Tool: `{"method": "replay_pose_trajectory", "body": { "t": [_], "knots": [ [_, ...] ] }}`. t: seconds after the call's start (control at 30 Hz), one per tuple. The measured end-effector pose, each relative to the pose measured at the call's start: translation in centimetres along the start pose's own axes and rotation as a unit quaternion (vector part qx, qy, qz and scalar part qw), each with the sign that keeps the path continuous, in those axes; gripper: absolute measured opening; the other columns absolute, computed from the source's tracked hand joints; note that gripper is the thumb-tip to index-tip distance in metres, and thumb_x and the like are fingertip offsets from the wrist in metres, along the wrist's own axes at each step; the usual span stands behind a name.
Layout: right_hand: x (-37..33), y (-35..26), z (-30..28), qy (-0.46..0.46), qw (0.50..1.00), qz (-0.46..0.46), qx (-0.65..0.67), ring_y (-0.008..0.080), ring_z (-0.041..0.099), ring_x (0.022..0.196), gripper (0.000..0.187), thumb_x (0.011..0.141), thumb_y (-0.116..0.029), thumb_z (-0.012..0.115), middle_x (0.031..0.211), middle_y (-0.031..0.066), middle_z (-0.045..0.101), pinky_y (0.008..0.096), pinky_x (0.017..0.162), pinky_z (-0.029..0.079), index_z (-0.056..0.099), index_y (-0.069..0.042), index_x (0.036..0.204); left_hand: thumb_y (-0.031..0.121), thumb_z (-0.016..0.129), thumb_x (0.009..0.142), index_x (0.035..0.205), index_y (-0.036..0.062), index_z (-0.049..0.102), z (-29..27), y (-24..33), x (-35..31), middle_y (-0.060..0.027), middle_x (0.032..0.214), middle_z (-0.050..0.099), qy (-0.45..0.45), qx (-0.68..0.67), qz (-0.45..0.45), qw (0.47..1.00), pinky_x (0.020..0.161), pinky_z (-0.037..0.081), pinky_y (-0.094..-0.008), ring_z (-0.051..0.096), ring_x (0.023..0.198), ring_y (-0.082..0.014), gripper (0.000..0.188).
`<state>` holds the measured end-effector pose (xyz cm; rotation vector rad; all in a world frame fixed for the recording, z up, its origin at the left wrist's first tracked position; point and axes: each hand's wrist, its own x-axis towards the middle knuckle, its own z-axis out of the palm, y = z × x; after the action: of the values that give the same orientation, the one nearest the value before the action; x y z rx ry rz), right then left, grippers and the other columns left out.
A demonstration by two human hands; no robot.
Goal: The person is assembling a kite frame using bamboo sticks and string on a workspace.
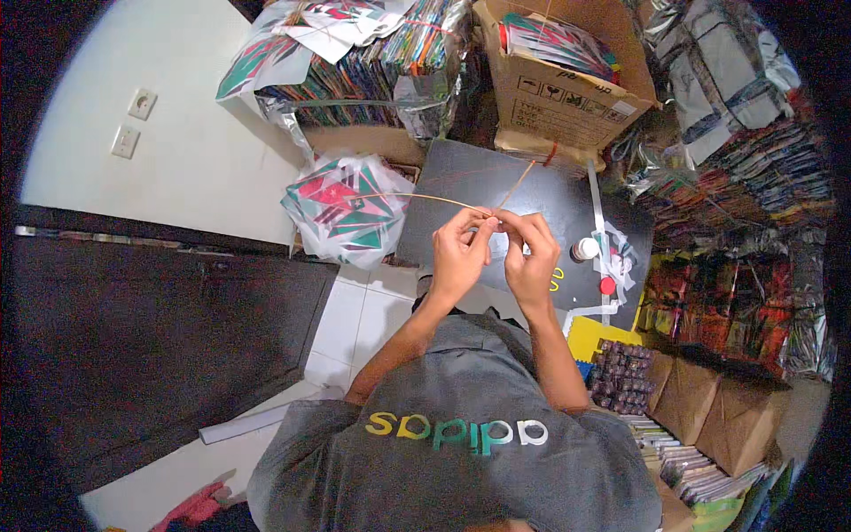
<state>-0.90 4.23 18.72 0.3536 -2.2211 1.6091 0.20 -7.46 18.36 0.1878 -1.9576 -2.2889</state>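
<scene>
Over the dark table (pixel 461 168), my left hand (pixel 461 253) and my right hand (pixel 530 253) meet fingertip to fingertip. Both are closed in a pinch around thin, light-brown sticks (pixel 434 199) that look like bamboo. One length runs left from my fingers, curving slightly. Another stick length (pixel 516 184) slants away toward the far side of the table. Whether these are two crossed sticks or one bent piece, I cannot tell; my fingers hide the joint. A red-green-white patterned sheet bundle (pixel 347 211) lies left of the table, beneath the left stick's end.
A small white-capped bottle (pixel 585 249), a red cap (pixel 607 285) and a yellow cord (pixel 557 279) lie on the table's right. An open cardboard box (pixel 567 97) stands behind. Stacked folded sheets (pixel 355 93) rise at the back left; wrapped stacks (pixel 727 301) line the right.
</scene>
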Motion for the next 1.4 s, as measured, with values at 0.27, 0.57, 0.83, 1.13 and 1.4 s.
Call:
{"method": "replay_pose_trajectory", "body": {
  "t": [0.27, 0.57, 0.83, 1.13, 1.4],
  "knots": [
    [1.2, -0.3, 2.1, -0.009, 1.0, -0.004, 0.007, 0.0186, 0.056, 0.062, 0.041, 0.069, 0.014, 0.05, 0.076, 0.0103, 0.061, 0.0283, 0.058, 0.045, 0.069, -0.005, 0.1, 0.007, 0.059, 0.091, 0.096, -0.0054, 0.059, -1.8, 0.6, 1.4, -0.0083, 0.079, 0.067, 0.002, -0.017, 0.004, 1.0, 0.04, 0.038, -0.0204, 0.049, 0.047, -0.005, 0.013],
    [3.9, -3.5, 5.3, 0.023, 0.991, -0.065, -0.113, 0.0279, 0.063, 0.093, 0.029, 0.079, -0.003, 0.068, 0.101, 0.0128, 0.064, 0.0352, 0.082, 0.049, 0.066, -0.006, 0.107, 0.013, 0.06, 0.092, 0.094, -0.003, 0.06, -8.8, -0.9, 7.7, -0.0095, 0.085, 0.069, 0.015, -0.02, -0.012, 1.0, 0.04, 0.037, -0.0199, 0.05, 0.046, -0.0055, 0.017],
    [1.9, -1.2, 9.6, 0.013, 0.994, 0.036, -0.101, 0.02, 0.065, 0.089, 0.014, 0.082, -0.003, 0.066, 0.096, 0.0118, 0.066, 0.0297, 0.081, 0.05, 0.067, 0.0, 0.096, 0.021, 0.059, 0.094, 0.098, 0.0023, 0.061, -16.5, 1.0, 13.7, -0.0086, 0.092, 0.069, 0.063, -0.074, -0.043, 0.994, 0.042, 0.039, -0.0201, 0.055, 0.048, -0.0088, 0.019],
    [-1.4, -0.5, 18.2, -0.131, 0.974, 0.185, 0.008, 0.0152, 0.067, 0.085, 0.011, 0.088, -0.007, 0.061, 0.091, 0.0087, 0.068, 0.0272, 0.076, 0.051, 0.067, -0.001, 0.096, 0.016, 0.053, 0.096, 0.128, 0.0053, 0.046, -25.0, 0.2, 23.1, -0.0074, 0.128, 0.055, 0.011, -0.287, -0.081, 0.955, 0.079, 0.055, -0.0341, 0.064, 0.089, -0.021, 0.034],
    [-5.5, 5.2, 18.9, -0.17, 0.944, 0.272, -0.074, 0.0159, 0.066, 0.085, 0.022, 0.087, -0.004, 0.06, 0.095, 0.0084, 0.067, 0.0284, 0.076, 0.051, 0.06, -0.003, 0.109, 0.009, 0.048, 0.096, 0.132, 0.0039, 0.039, -27.2, -2.2, 25.6, -0.0095, 0.136, 0.048, 0.054, -0.312, -0.11, 0.942, 0.092, 0.052, -0.0423, 0.059, 0.109, -0.0307, 0.037]
  ]
}}
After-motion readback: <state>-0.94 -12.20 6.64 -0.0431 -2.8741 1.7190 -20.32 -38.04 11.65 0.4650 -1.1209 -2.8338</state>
